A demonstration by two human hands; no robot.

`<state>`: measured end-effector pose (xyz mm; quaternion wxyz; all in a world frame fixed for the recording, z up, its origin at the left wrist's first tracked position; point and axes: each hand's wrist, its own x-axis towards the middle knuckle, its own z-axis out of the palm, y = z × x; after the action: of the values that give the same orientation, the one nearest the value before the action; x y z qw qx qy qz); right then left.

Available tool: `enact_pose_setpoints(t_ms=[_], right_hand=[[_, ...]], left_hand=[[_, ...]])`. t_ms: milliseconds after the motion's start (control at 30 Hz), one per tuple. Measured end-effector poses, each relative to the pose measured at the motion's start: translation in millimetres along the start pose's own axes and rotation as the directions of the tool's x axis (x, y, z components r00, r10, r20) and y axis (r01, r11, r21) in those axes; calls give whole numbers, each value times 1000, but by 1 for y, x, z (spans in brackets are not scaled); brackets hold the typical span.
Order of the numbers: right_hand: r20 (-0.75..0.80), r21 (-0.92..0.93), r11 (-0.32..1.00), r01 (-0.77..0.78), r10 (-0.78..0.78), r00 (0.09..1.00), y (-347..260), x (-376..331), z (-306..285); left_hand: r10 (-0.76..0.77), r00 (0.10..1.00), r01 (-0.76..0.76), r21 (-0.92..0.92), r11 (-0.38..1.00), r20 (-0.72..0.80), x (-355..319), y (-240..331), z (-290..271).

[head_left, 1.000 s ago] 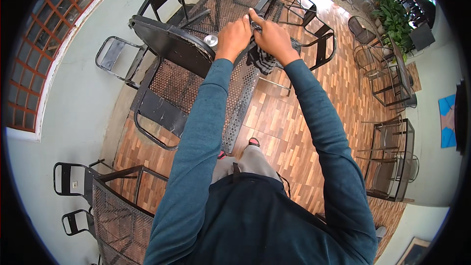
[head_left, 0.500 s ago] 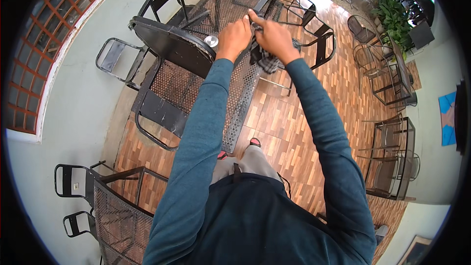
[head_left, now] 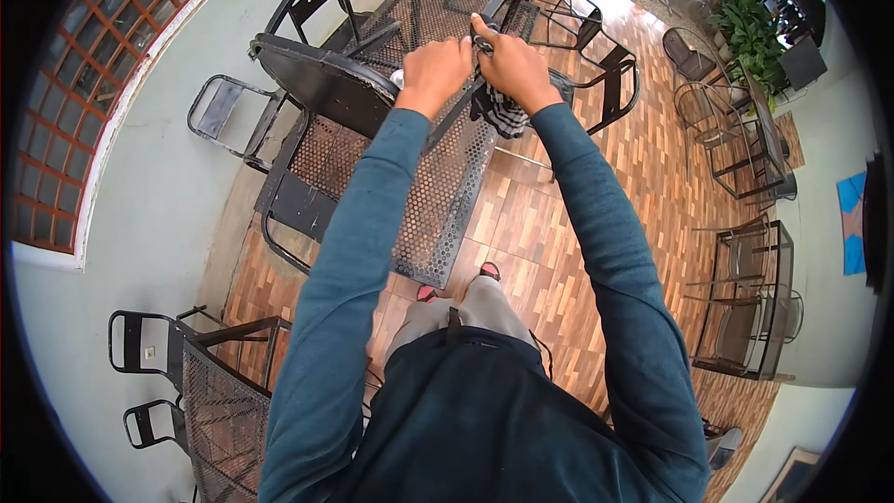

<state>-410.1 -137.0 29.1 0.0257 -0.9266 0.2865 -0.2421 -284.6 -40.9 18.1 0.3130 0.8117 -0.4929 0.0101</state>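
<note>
A black metal chair (head_left: 326, 84) rests on a black perforated metal table (head_left: 438, 242), with its long flat bar slanting up away from me. My left hand (head_left: 436, 73) is closed at the left side of this bar, its fingertips largely hidden. On the bar's other side, my right hand (head_left: 514, 67) is closed on a dark checkered cloth (head_left: 503, 115), pressed around the metal. The cloth's loose end hangs below my right hand. Both arms are stretched forward, hands close together. A small silvery round object (head_left: 398, 78) is partly hidden behind my left hand.
Another black chair (head_left: 605, 98) stands right of the table. A folding chair (head_left: 228, 116) is by the left wall. A second perforated table (head_left: 223, 410) is at lower left. More tables and chairs (head_left: 745, 298) line the right wall, and plants (head_left: 745, 33) stand far right.
My left hand has shifted slightly left and down, covering more of the silvery object. My right hand has moved slightly left along with the cloth, still at the bar.
</note>
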Motion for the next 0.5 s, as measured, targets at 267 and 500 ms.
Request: enact_pose_setpoints(t_ms=[267,500], right_hand=[[16,87,984,-156,155,988,-15,-6,-10],[-115,159,985,-68,87,990,-10,-21,4]], left_hand=[[346,905,-425,466,776,249,-35,-39,-61],[463,867,-493,456,741,186,-38,-48,-59]])
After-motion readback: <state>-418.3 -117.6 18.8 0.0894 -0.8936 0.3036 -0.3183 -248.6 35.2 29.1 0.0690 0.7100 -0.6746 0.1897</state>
